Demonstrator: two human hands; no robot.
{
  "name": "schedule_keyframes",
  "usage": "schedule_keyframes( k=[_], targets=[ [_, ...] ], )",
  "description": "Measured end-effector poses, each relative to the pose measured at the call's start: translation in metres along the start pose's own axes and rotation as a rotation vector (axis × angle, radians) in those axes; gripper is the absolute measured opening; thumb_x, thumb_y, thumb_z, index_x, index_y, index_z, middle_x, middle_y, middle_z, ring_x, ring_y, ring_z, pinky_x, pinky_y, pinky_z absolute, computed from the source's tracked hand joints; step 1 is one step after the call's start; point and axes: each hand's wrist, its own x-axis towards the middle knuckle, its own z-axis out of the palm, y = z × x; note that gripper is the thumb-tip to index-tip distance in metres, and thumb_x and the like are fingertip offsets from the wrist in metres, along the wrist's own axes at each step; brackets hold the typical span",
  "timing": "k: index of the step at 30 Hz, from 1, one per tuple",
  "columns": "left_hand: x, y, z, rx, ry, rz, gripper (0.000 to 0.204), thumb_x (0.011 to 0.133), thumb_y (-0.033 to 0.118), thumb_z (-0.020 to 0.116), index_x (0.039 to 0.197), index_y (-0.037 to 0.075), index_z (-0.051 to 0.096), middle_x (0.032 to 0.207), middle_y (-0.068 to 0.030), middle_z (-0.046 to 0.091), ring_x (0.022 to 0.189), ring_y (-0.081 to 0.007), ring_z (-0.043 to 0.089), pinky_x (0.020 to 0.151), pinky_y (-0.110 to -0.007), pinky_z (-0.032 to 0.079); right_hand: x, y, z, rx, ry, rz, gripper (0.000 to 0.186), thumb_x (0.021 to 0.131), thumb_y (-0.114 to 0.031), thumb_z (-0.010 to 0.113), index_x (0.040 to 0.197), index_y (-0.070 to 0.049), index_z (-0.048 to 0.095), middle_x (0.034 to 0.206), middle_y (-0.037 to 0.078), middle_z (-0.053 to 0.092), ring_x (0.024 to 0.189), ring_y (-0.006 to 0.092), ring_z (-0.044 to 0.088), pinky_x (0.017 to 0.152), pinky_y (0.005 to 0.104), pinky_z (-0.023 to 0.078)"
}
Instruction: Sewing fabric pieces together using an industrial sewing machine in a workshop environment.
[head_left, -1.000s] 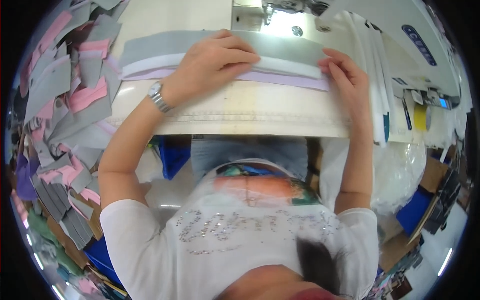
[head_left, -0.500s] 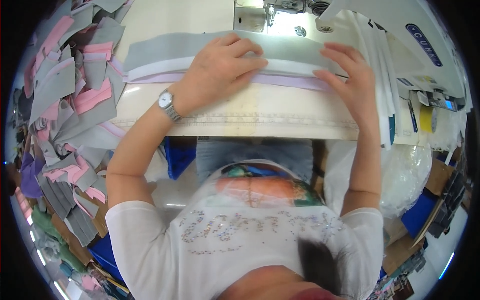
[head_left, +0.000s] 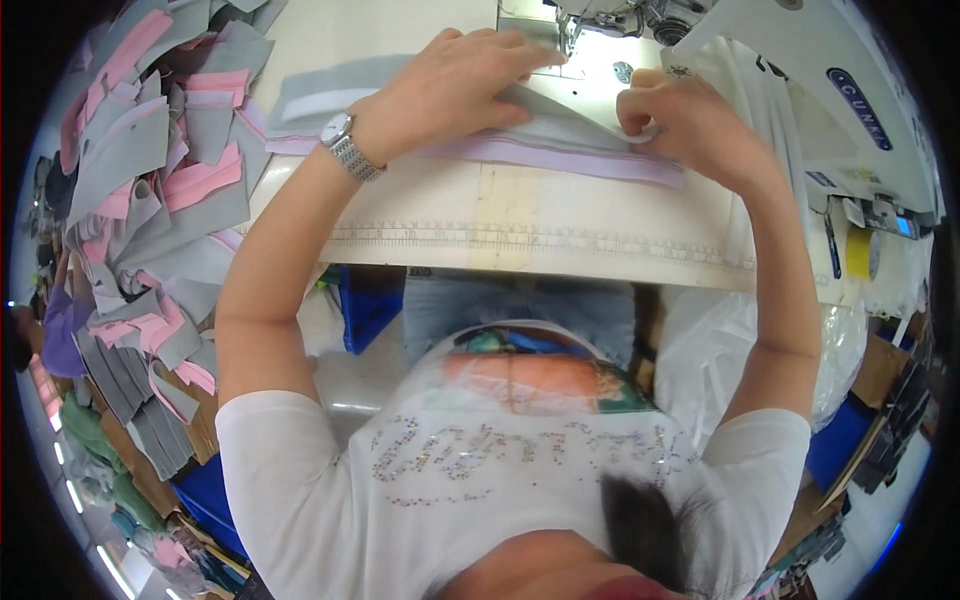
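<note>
On the sewing table lies a long grey fabric piece (head_left: pixel 570 125), a white band showing at its left part. Along its near edge runs a lavender strip (head_left: pixel 560 160). My left hand (head_left: pixel 450 88) rests on top of the grey fabric, fingers stretched toward the needle area. With bent fingers my right hand (head_left: pixel 695 125) pinches the right end of the grey fabric, which is lifted and drawn into folds there. The lavender strip's right end lies flat below that hand. Just beyond the fabric is the sewing machine's needle and presser foot (head_left: pixel 568 48).
A heap of grey and pink fabric pieces (head_left: pixel 205 180) covers the left side. The white machine body (head_left: pixel 840 70) stands at the right, beside hanging white fabric, a yellow tape roll (head_left: pixel 860 252) and a dark pen (head_left: pixel 832 245). A printed ruler (head_left: pixel 450 238) runs along the table's front.
My left hand has slid up along the fabric toward the needle. My right hand has closed on the fabric's right end and lifted it, bending the grey layer away from the lavender strip.
</note>
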Motion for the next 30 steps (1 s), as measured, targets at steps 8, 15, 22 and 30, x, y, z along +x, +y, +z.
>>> schedule_keyframes(
  k=[8,15,22,30],
  targets=[
    [-0.025,0.018,0.024,0.169,0.17,0.381,0.022,0.076,0.009,0.061,0.098,0.014,0.061,0.083,-0.0044,0.051,0.075,-0.0217,0.058,0.059,-0.035,0.047,-0.034,0.003,0.023,-0.223,0.234,-0.239,0.011,0.073,-0.006,0.061,0.083,-0.007,0.06,0.089,0.006,0.06,0.085,0.0255,0.059,0.07,0.036,0.048],
    [-0.039,0.001,0.016,0.18,0.231,0.302,0.022,0.072,0.01,0.066,0.093,0.015,0.064,0.081,-0.0034,0.051,0.073,-0.0215,0.056,0.061,-0.033,0.047,-0.038,-0.006,0.051,-0.412,0.486,-0.324,0.031,0.076,-0.011,0.056,0.107,-0.005,0.061,0.099,0.006,0.058,0.091,0.0219,0.058,0.079,0.0358,0.048],
    [-0.028,-0.006,0.01,0.278,0.232,0.263,0.026,0.07,0.0,0.064,0.095,0.005,0.059,0.107,-0.0105,0.058,0.097,-0.0289,0.057,0.08,-0.037,0.047,0.01,-0.041,0.064,-0.464,0.465,-0.194,0.031,0.077,-0.012,0.056,0.107,-0.007,0.062,0.108,0.007,0.058,0.102,0.0213,0.059,0.086,0.0342,0.047],
    [0.005,0.002,0.024,-0.202,0.25,0.073,0.03,0.078,0.006,0.059,0.108,0.006,0.055,0.099,-0.0112,0.058,0.09,-0.0302,0.058,0.077,-0.039,0.048,-0.015,0.007,0.049,0.018,0.571,-0.107,0.028,0.074,-0.002,0.063,0.098,-0.014,0.069,0.09,0.002,0.063,0.092,0.0211,0.062,0.082,0.0362,0.048]
  ],
)
